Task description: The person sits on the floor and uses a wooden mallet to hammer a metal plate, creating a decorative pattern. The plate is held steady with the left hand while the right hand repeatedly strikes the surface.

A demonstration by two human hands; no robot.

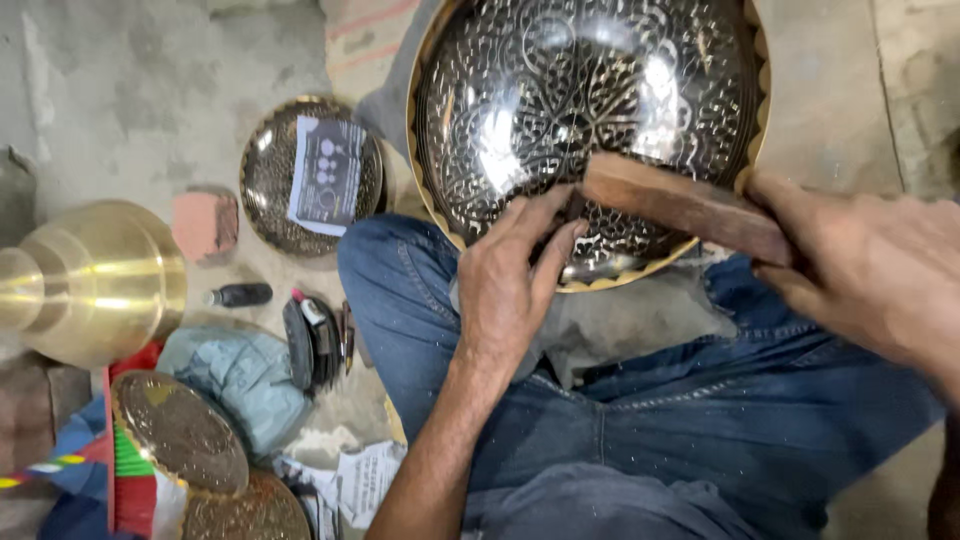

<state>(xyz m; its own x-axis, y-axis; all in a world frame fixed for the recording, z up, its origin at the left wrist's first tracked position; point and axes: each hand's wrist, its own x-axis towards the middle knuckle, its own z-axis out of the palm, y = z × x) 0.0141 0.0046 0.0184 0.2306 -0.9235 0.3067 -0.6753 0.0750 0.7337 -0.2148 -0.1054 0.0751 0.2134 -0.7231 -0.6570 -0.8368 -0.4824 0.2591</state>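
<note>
- Bare concrete floor [130,80] is seen all round, and a person in blue jeans [640,420] is seated on it.
- A large engraved brass tray [590,110] is propped against the knees; its dark face is already covered with pattern, so the engraving is judged largely done.
- A wooden mallet [685,205] is gripped by the right hand [860,265].
- The left hand [510,275] is closed at the tray's lower rim on a small tool, mostly hidden.
- By the floor's left edge a smaller tray [265,190] and a brass vessel [95,280] are seen.

Left hand [505,280] fingers pinched, right hand [865,265] clenched, forearms converging
</note>
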